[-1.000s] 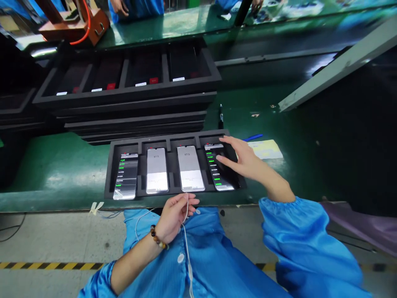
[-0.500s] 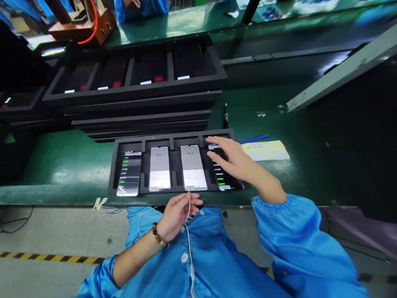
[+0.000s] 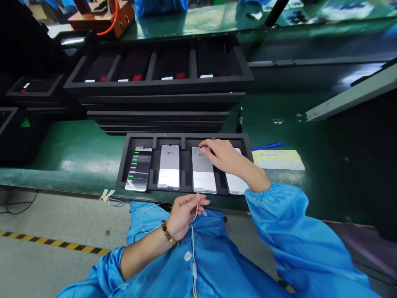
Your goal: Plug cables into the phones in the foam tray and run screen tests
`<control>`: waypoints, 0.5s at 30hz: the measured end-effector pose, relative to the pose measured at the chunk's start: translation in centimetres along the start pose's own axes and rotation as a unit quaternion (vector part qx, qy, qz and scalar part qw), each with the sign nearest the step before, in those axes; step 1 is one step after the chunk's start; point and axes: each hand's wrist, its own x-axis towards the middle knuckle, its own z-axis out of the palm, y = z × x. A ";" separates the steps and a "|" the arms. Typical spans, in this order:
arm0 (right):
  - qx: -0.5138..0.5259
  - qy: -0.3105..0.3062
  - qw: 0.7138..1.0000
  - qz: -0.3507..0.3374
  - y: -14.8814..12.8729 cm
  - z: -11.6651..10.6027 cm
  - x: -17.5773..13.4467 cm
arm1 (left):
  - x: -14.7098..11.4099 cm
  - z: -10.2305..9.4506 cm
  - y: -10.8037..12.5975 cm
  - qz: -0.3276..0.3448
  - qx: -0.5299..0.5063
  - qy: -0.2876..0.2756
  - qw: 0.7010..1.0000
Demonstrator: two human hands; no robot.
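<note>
Left hand (image 3: 183, 214) pinching white cable (image 3: 192, 244), near lower edge of third smartphone (image 3: 203, 176) from left. Right hand (image 3: 223, 157), thumb and fingers slightly parted, over its top; contact unclear. Black four-slot tray (image 3: 186, 165) holds it, on green surface (image 3: 77, 149).

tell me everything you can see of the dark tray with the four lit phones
The tray is dark grey and matt, foam-like in look, a wide rectangle with raised rims and dividers that make four slots in a row. Each slot bears one of the phones, screen up and lit. It lies flat on the green table, close to its near edge, in front of a stack of trays. The right hand covers part of its right side; whether it touches the tray is unclear.
</note>
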 end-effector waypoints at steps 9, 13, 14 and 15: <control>0.059 0.121 0.991 0.021 0.9 -0.5 -3.7 | -2.7 -3.1 2.6 0.159 0.283 -0.068 0.943; 0.082 0.253 0.954 0.140 2.7 -0.8 -8.3 | -5.5 -8.6 7.6 0.428 0.451 0.104 0.776; 0.086 0.272 0.943 0.173 3.1 -0.4 -9.3 | -5.7 -10.1 8.8 0.472 0.471 0.159 0.728; 0.092 0.286 0.933 0.196 3.3 0.0 -10.3 | -5.7 -11.6 9.9 0.495 0.493 0.203 0.686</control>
